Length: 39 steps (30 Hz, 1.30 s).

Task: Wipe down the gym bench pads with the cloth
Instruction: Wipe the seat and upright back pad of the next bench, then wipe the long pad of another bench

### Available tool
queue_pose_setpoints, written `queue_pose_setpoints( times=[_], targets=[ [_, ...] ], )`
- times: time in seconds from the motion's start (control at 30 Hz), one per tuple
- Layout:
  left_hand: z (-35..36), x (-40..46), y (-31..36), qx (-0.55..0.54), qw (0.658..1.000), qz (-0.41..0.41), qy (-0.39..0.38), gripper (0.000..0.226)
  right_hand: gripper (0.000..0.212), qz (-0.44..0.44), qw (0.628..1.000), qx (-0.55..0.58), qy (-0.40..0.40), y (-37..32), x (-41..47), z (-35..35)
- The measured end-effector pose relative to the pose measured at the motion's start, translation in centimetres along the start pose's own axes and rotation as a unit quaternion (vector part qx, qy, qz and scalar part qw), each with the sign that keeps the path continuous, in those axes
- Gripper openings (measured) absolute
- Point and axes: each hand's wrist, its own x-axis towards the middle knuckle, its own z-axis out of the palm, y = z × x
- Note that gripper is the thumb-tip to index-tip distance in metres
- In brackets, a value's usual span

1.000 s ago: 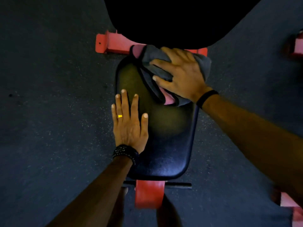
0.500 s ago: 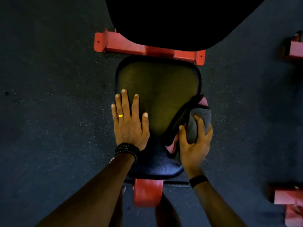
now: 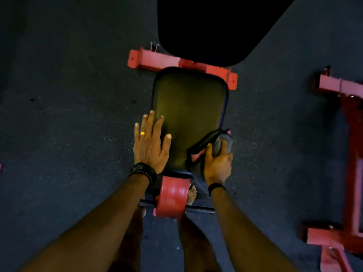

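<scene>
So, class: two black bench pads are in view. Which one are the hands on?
The seat pad, nearer the person. The left hand lies flat on it, and the right hand grips the cloth at its right edge. The back pad beyond goes untouched.

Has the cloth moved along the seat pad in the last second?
Yes. The cloth slid from the seat pad's far end, by the red crossbar, to its near right edge, gripped by the right hand.

Seat pad top bare; back pad blocks far end.
</scene>
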Motion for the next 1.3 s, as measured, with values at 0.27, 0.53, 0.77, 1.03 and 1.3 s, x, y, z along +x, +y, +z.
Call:
queue_pose_setpoints(
  times=[0.27,0.53,0.77,1.03,1.3],
  targets=[
    [-10.1,-6.4,3.3,-0.094,0.985,-0.092,-0.109,0.059,0.040,0.053,0.958,0.136,-0.247,-8.2,-4.6,-10.1],
    [-24.8,-7.8,8.5,-0.096,0.993,-0.068,-0.004,0.056,0.021,-0.216,0.909,0.221,-0.279,-19.0,-11.1,-18.0],
    [-35.6,-9.7,12.1,-0.051,0.992,-0.037,0.105,0.059,0.039,-0.397,0.866,0.131,-0.273,-25.8,-15.7,-23.7],
    [-45.5,-7.8,12.3,0.028,0.988,-0.020,0.152,0.042,0.039,-0.533,0.824,-0.007,-0.193,-35.4,-18.9,-30.8],
    [-53.7,-8.9,7.9,0.058,0.976,0.005,0.210,0.042,0.038,-0.592,0.792,-0.021,-0.147,-41.9,-25.7,-30.3]
  ],
)
